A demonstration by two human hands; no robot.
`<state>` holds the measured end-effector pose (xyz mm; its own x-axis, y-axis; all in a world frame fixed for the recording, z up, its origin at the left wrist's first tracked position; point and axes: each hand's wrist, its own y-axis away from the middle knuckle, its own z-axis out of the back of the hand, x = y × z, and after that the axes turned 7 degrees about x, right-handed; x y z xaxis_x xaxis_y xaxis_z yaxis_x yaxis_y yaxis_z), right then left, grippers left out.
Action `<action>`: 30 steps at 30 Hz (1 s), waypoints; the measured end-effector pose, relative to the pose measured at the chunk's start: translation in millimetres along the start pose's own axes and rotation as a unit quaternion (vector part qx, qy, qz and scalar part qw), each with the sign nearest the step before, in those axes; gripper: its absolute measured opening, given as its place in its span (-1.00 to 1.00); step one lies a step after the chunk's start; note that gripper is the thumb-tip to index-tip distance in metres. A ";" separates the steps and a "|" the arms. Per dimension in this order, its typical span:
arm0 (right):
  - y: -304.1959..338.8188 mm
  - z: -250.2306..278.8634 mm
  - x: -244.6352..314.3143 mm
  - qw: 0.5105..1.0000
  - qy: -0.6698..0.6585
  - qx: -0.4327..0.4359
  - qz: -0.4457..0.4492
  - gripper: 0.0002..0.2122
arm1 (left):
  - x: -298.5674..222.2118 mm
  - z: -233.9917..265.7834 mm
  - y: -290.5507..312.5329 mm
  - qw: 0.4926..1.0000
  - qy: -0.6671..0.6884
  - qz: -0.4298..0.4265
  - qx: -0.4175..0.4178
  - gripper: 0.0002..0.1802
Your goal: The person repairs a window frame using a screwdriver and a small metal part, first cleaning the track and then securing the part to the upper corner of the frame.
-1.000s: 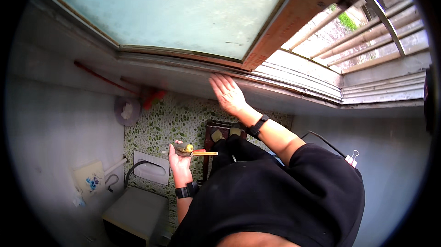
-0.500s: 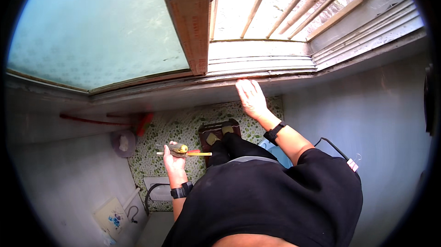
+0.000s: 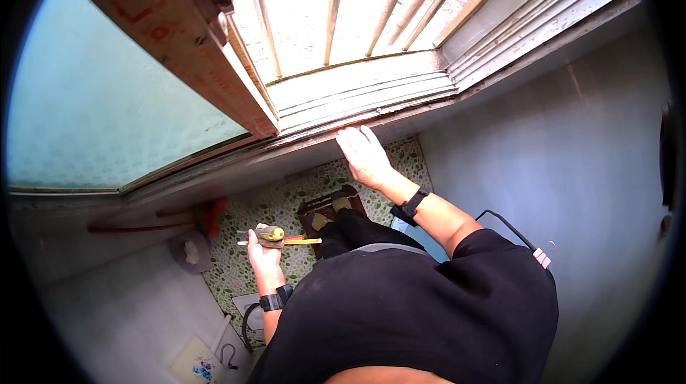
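My left hand (image 3: 264, 261) is closed around a small bundle of tools. A screwdriver (image 3: 278, 233) with a yellow and dark handle lies on top, beside a thin yellow stick-like tool (image 3: 306, 242) and something red whose kind I cannot make out. My right hand (image 3: 363, 157) reaches up to the front edge of the window sill (image 3: 386, 104), fingers extended and thumb apart, with nothing in it. Its fingertips seem to rest against the ledge. Left of it stands the sliding window sash (image 3: 207, 73) with its reddish-brown frame and frosted pane.
Beyond the opening run several metal bars (image 3: 333, 9). My feet stand on a dark brown stool (image 3: 309, 214) over the pebble-patterned floor (image 3: 243, 220). A purple bin (image 3: 179, 259) and a red-handled tool (image 3: 136, 228) are at left. A light blue basin (image 3: 421, 237) sits behind my right arm.
The view has turned, so the window and both hands appear farther left. My right hand stays by the sill edge, its fingers slightly more bent. My left hand keeps hold of the tools.
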<state>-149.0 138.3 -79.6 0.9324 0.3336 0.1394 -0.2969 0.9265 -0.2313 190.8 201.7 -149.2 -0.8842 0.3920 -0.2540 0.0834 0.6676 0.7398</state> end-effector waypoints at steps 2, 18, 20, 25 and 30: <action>5.4 12.1 -18.3 0.999 0.034 0.012 -0.021 -0.52 | 1.1 -12.1 2.2 1.000 0.008 0.009 0.004 -0.66; 31.3 30.6 -38.4 0.993 0.057 -0.009 -0.107 -0.56 | 35.1 -47.7 -30.3 0.992 -0.084 0.088 0.034 -0.63; 37.0 34.4 -53.9 0.982 0.097 -0.002 -0.160 -0.55 | 40.4 -54.4 -31.3 0.990 -0.081 0.106 0.034 -0.64; 84.8 39.4 -88.9 0.948 0.087 -0.072 -0.297 -0.63 | 50.6 -57.1 -35.1 0.990 -0.080 0.108 0.040 -0.66; 61.7 45.1 -76.7 0.978 0.058 -0.075 -0.186 -0.64 | 49.3 -66.2 -30.8 0.990 -0.097 0.102 0.019 -0.64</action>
<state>-248.1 177.7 -61.1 0.9898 -0.0521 0.1328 0.0933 0.9408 -0.3258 114.2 158.5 -143.3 -0.7428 0.6327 -0.2192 0.2719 0.5842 0.7648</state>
